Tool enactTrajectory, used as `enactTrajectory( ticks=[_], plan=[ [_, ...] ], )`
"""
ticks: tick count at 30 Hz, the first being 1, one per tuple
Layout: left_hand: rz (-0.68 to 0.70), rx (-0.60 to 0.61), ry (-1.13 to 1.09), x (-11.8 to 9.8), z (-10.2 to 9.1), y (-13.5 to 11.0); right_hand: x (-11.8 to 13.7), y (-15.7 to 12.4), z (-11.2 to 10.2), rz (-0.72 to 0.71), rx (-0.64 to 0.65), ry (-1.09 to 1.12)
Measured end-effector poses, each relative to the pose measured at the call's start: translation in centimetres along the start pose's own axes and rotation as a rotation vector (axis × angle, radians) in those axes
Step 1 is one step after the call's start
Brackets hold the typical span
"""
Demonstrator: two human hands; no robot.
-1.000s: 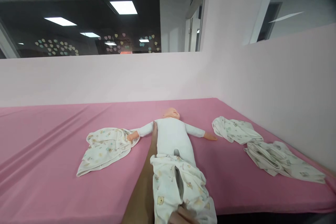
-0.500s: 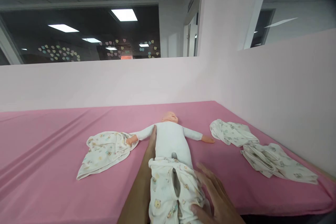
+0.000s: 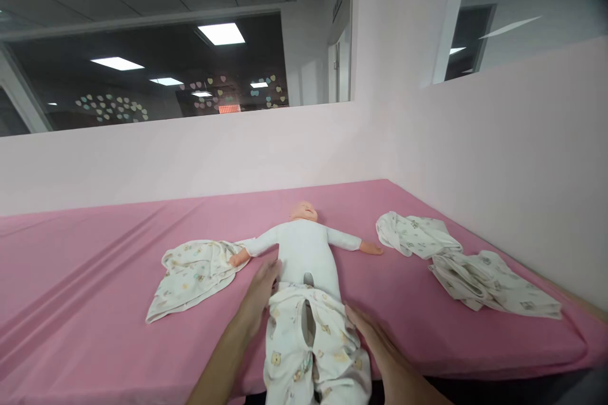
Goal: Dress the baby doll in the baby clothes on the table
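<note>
A baby doll [image 3: 306, 250] in a white long-sleeved top lies on its back, head away from me and arms spread. Printed baby pants [image 3: 289, 345] with an opening at the crotch cover its legs up to the hips. Along the doll's side at waist height rests my left hand [image 3: 260, 291], fingers stretched out and holding nothing. My right hand [image 3: 373, 332] lies against the other side of the pants, its fingers straight and together. Whether its hidden fingertips touch the fabric firmly, I cannot tell.
A printed baby garment [image 3: 192, 278] lies under the doll's hand on the left. Two more crumpled printed garments, one farther back [image 3: 418, 234] and one nearer [image 3: 494, 285], lie on the right. A pink sheet [image 3: 95, 304] covers the surface, with walls behind and right.
My left hand has slid down from the doll's armpit to its waist. My right hand has shifted off the front of the pants to their side.
</note>
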State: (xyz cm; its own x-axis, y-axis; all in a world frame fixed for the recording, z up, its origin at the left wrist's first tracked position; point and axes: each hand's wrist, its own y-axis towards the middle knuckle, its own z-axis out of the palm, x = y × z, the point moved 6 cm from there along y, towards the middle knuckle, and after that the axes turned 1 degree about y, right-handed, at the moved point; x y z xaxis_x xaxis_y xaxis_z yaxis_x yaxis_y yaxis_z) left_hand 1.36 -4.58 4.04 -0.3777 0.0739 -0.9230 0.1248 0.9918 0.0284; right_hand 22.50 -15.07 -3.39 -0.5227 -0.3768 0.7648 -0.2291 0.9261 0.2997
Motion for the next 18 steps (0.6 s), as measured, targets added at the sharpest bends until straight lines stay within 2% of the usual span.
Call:
enactTrajectory(
  ticks=[1,3,5,7,10,14,18],
  plan=[
    [-0.011,0.005,-0.037,1.0,-0.2,-1.3,0.2,-0.1,0.2,-0.025,-0.018,-0.047],
    [0.033,0.089,0.012,2.7,-0.2,-4.0,0.5,-0.2,0.8,-0.052,-0.046,-0.123],
    [0.127,0.191,0.137,3.8,0.2,-6.1,0.8,-0.1,1.3,-0.063,-0.068,-0.165],
    [0.17,0.221,0.262,4.7,0.4,-7.5,0.9,0.0,1.6,-0.067,-0.083,-0.169],
    [0.191,0.176,0.408,5.3,0.6,-8.7,1.1,0.1,1.7,-0.072,-0.11,-0.159],
    [0.343,0.056,0.592,5.4,1.2,-10.4,1.7,0.0,1.4,-0.108,-0.123,-0.163],
    [0.438,0.002,0.705,6.0,1.9,-12.0,2.2,-0.2,1.4,-0.122,-0.114,-0.157]
  ],
)
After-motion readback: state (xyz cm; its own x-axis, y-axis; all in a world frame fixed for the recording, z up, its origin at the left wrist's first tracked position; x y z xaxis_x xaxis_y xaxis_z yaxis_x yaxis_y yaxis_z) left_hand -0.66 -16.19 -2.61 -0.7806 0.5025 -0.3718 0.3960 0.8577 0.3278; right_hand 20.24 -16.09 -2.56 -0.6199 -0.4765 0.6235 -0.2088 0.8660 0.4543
